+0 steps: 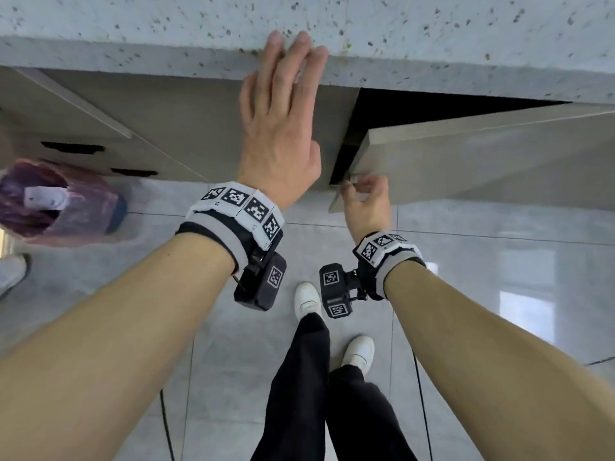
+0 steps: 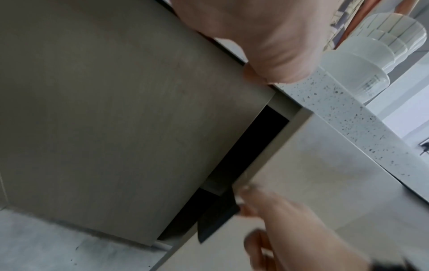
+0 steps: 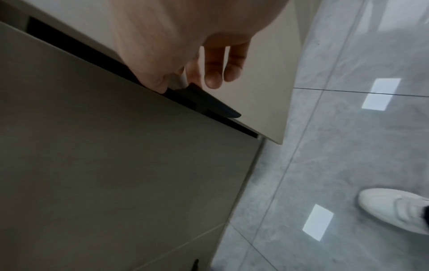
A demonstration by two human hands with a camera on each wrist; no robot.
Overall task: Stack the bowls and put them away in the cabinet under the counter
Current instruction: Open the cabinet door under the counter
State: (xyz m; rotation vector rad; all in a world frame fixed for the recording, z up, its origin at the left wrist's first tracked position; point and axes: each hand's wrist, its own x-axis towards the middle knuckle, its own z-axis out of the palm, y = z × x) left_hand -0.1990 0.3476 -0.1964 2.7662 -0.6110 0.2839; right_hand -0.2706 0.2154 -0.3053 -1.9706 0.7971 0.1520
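A stack of translucent frosted plastic bowls (image 2: 362,60), nested one in another, stands on the pale speckled stone counter (image 1: 432,34) near its front edge; it shows only in the left wrist view, and what the top bowl holds cannot be made out. The left hand (image 1: 279,128) lies flat, fingers straight and together, with its fingertips (image 1: 301,44) on the counter's edge, holding nothing. Lower down, the right hand (image 1: 366,201) pinches the dark handle (image 3: 209,102) at the edge of the grey-beige cabinet door (image 1: 482,154), thumb and fingers curled round it. That door stands partly open, and the gap (image 1: 399,104) behind it is black, so the cabinet's contents are hidden. At the left, on the grey tiled floor (image 1: 499,261), a bin lined with a purplish plastic bag (image 1: 56,201) holds a piece of white rubbish (image 1: 45,197).
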